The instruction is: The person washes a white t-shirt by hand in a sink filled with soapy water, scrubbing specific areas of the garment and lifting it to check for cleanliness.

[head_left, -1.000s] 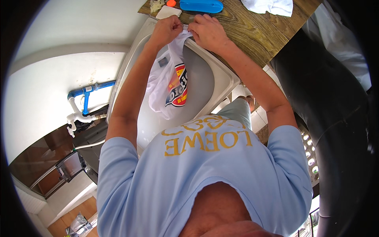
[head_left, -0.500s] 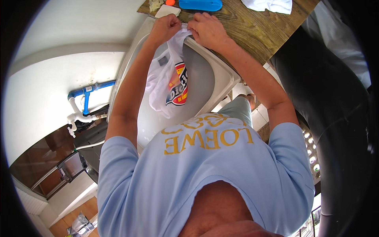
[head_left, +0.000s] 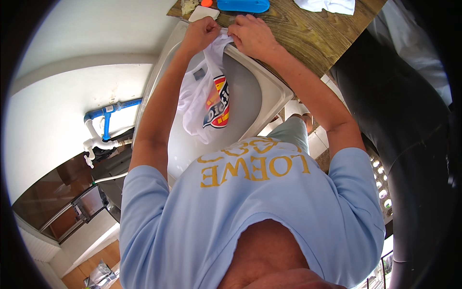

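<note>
A white T-shirt (head_left: 195, 108) with a red, yellow and black printed patch hangs bunched down into a pale grey sink (head_left: 245, 91). At the sink's far edge, my left hand (head_left: 201, 36) is closed, its fingers pinching the upper end of the cloth. Close beside it to the right, my right hand (head_left: 253, 37) also grips the shirt, its fingers curled over the far rim. A short twisted stretch of white cloth runs between the two hands. The fingertips are partly hidden by the hands themselves.
A wooden board (head_left: 308, 36) adjoins the sink at the far right, bearing a blue brush-like object (head_left: 243, 5) and a white cloth (head_left: 327, 6). A whitish block (head_left: 204, 14) lies beyond my left hand. Blue and white pipes with a tap (head_left: 98, 143) are at left.
</note>
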`<state>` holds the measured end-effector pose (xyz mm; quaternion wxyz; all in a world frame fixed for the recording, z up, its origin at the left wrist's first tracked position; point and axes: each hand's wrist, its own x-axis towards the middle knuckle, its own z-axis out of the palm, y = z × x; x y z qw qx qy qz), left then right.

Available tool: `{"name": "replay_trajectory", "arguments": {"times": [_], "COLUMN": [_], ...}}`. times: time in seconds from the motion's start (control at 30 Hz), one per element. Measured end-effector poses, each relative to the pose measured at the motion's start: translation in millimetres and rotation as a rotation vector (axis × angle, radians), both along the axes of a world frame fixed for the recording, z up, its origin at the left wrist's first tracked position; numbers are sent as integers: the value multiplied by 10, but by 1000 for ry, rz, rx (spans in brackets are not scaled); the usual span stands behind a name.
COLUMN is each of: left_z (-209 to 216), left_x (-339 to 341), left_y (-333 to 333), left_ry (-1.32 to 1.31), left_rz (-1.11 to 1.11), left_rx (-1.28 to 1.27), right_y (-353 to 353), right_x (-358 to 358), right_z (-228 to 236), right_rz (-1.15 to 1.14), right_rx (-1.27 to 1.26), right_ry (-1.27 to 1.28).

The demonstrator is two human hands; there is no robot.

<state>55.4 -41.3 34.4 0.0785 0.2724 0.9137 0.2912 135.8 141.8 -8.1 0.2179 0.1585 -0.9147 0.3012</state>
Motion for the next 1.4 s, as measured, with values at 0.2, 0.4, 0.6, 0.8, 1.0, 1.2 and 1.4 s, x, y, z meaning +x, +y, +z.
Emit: {"name": "replay_trajectory", "arguments": {"times": [0.2,0.4,0.6,0.8,1.0,1.2,1.4], "left_z": [76,12,-24,87,5,32,-12], "left_x": [25,18,-48,23,-25,-24,-26], "left_y": [68,17,-56,90,-32,47,5], "left_ry": [-11,85,-32,25,-16,-19,19], "left_rz": [-35,-66,-43,-42,-63,-55,-53], "left_rx": [-52,-71,2,-115,7,-38,0], "right_y": [13,6,-4,18,5,14,17], "right_x": [6,-4,5,-5,0,-12,-1], "right_z": [14,12,27,1,40,10,15], "right_rz": [-3,1,-4,-14,5,4,-2], "right_rx": [6,3,2,8,17,9,4], "right_ry": [-7,-7,0,-10,-52,-26,-7]}}
